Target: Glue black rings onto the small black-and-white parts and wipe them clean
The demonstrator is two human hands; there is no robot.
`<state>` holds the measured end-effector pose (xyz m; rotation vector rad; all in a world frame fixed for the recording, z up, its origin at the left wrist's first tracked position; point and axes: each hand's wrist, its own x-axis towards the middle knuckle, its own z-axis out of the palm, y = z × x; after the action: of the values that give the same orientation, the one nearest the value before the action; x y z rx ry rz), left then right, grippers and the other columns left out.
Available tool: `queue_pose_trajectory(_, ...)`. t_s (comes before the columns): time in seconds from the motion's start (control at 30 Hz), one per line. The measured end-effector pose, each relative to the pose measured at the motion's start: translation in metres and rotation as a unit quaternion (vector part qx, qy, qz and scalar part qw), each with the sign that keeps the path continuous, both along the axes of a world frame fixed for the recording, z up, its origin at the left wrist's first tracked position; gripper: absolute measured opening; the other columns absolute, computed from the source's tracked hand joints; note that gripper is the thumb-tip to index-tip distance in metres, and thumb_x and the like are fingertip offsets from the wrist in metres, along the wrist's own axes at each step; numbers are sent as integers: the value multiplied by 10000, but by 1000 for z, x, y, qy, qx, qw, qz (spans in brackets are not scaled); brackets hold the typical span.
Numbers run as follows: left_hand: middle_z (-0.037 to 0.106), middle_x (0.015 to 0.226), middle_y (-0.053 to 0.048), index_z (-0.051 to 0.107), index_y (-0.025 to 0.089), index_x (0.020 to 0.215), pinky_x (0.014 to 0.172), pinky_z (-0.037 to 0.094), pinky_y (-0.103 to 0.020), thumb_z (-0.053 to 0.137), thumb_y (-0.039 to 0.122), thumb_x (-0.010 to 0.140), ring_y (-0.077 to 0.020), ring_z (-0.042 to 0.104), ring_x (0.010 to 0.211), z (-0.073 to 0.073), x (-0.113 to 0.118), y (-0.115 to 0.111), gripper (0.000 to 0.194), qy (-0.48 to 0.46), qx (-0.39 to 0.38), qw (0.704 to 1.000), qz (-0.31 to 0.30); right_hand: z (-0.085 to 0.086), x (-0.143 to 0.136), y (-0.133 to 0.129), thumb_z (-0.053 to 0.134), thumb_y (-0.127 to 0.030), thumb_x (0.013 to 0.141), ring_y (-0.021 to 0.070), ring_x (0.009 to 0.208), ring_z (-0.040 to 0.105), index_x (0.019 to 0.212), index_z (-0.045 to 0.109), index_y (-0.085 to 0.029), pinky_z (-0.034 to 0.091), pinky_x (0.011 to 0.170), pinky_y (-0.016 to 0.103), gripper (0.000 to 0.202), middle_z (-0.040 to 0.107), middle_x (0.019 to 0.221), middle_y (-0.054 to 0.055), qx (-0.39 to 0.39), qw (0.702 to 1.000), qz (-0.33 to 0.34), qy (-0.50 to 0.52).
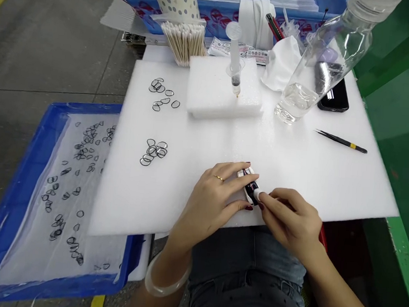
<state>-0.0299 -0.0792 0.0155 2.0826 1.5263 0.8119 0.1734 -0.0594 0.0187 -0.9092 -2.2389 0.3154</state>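
Observation:
Near the front edge of the white foam board (205, 144), my left hand (215, 197) holds a small black-and-white part (250, 187) between its fingers and thumb. My right hand (292, 218) pinches a small white piece (257, 194) and presses it against the part's lower right end. What that white piece is, I cannot make out. Fingers cover some of the part. Thin black rings lie in two groups on the board's left, an upper one (156, 85) and a lower one (151, 151).
A syringe (235, 63) stands in a foam block (210, 85). Behind are cotton swabs (184, 39) and a blue bin (217, 11). Right: a tilted clear bottle (303, 85), a black phone (334, 98), tweezers (341, 140). Lower left, a blue tray (19, 175) holds more rings.

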Motion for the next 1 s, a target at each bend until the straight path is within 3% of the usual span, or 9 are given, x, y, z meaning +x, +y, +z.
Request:
queue_pose_trajectory(0.1,573,1411,-107,594,254,1324,1065,427,-505,736,616,762,-319,517,1285,2,-1,-1,684,-20,-20,999,-17,5,-10,-4,570,-159,936,110,610,588,1046,711,-171,502,519,244,179,654,882,68,-4,999,4,-54)
queue_pose_trajectory(0.2,511,1465,-152,555,226,1376,1094,391,-533,477,898,676,-357,467,1328,4,-5,-4,974,-71,-48,996,-22,22,-2,8,543,-193,957,108,604,580,1070,710,-187,478,500,240,201,647,885,56,-84,986,101,-98)
queue_pose_trajectory(0.27,489,1481,-156,543,210,1390,1109,376,-514,244,882,777,-336,439,1352,4,-6,-6,958,-113,-43,993,2,35,13,29,532,-201,967,131,668,615,1093,710,-220,499,553,260,219,664,906,55,-94,984,109,-104)
queue_pose_trajectory(0.43,517,1444,-147,575,207,1361,1086,405,-496,177,822,848,-327,447,1339,2,-6,-10,894,-156,-28,987,31,46,21,64,622,-422,915,358,968,635,1135,706,-160,502,812,520,352,694,1078,182,51,972,-105,-203)
queue_pose_trajectory(0.67,600,1358,-106,660,260,1273,1061,458,-471,249,803,868,-321,535,1276,-2,-12,-15,792,-244,-13,967,78,19,-35,31,522,-235,918,270,830,673,1461,398,-121,554,708,417,569,720,991,124,-44,985,-30,-167)
queue_pose_trajectory(0.77,619,1365,-55,647,334,1296,1088,449,-479,222,802,870,-313,559,1271,-3,-13,-15,762,-337,-18,939,73,24,30,52,521,-357,923,276,838,693,1518,338,-234,559,694,420,635,718,1088,107,-46,980,-155,-114)
queue_pose_trajectory(0.87,611,1403,-10,559,400,1387,1063,487,-508,22,826,827,-309,618,1219,13,-10,-19,885,-495,-12,869,-7,22,152,75,560,-492,880,339,763,700,1536,338,-270,505,593,454,727,717,1107,151,-62,903,-385,-179)
queue_pose_trajectory(0.93,597,1424,-8,415,429,1485,967,554,-534,-57,825,809,-316,669,1145,33,-8,-26,915,-552,-3,831,-64,13,239,82,552,-560,849,333,495,614,1540,338,-302,401,466,458,768,717,837,151,-75,846,-472,-238)
queue_pose_trajectory(1.0,623,1388,-15,247,463,1544,848,601,-536,72,828,851,-308,722,1002,52,-8,-35,802,-502,-9,860,-95,0,310,84,558,-610,800,300,310,460,1501,360,-403,313,418,449,757,537,506,50,-32,833,-497,-243)
